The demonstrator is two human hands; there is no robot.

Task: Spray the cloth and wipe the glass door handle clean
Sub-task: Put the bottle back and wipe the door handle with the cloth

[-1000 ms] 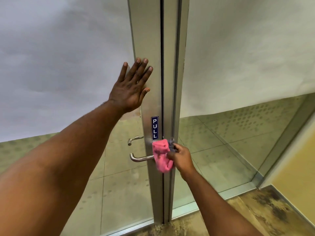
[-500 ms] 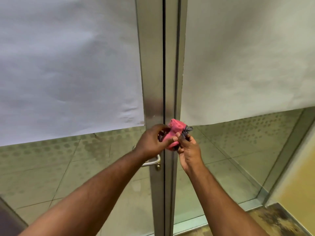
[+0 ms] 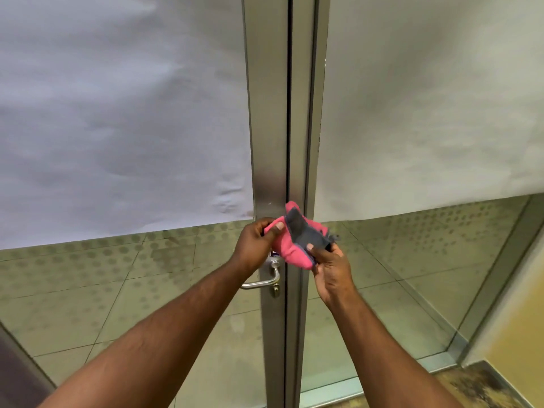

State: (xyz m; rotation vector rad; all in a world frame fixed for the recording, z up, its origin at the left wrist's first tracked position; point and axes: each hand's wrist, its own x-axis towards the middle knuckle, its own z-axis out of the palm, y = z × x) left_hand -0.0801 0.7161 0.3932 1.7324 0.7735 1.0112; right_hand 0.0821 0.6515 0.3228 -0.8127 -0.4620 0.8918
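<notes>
A pink cloth (image 3: 290,249) with a grey patch on top is held between both hands in front of the metal door frame (image 3: 269,142). My left hand (image 3: 255,245) pinches its left edge and my right hand (image 3: 331,267) pinches its lower right edge. The cloth is off the door, just above the silver lever handle (image 3: 266,281), which juts left from the frame below my left hand. A keyhole sits under the handle. No spray bottle is in view.
Two glass door panels meet at the frame; white paper covers their upper parts (image 3: 117,113). Tiled floor shows through the lower glass (image 3: 397,275). A yellow wall (image 3: 518,328) stands at the right, with a stained floor strip (image 3: 477,387) below.
My left hand left the door frame and came down to take the cloth. The cloth lifted off the handle and is now being spread between both hands.
</notes>
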